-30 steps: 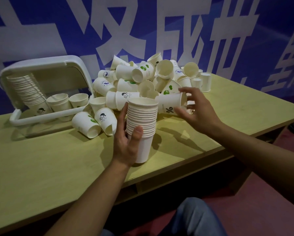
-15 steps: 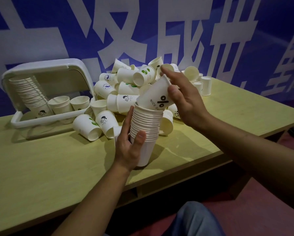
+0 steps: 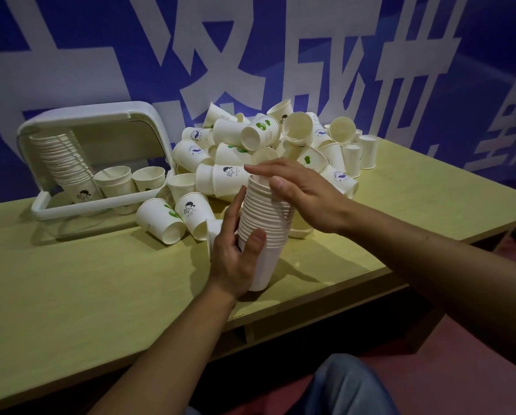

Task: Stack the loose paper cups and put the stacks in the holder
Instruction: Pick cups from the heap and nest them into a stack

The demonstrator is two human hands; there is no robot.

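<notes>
While the left hand (image 3: 235, 253) grips the lower part of an upright stack of nested paper cups (image 3: 262, 232) on the yellow-green table (image 3: 101, 289), the right hand (image 3: 298, 190) lies over the stack's top, fingers fairly straight, seemingly pressing the top cup down. Behind the stack lies a pile of loose cups (image 3: 268, 151). Further left, the white holder (image 3: 80, 163) already contains a leaning stack and a few cups. Stacking is underway; next likely calls for picking another loose cup.
</notes>
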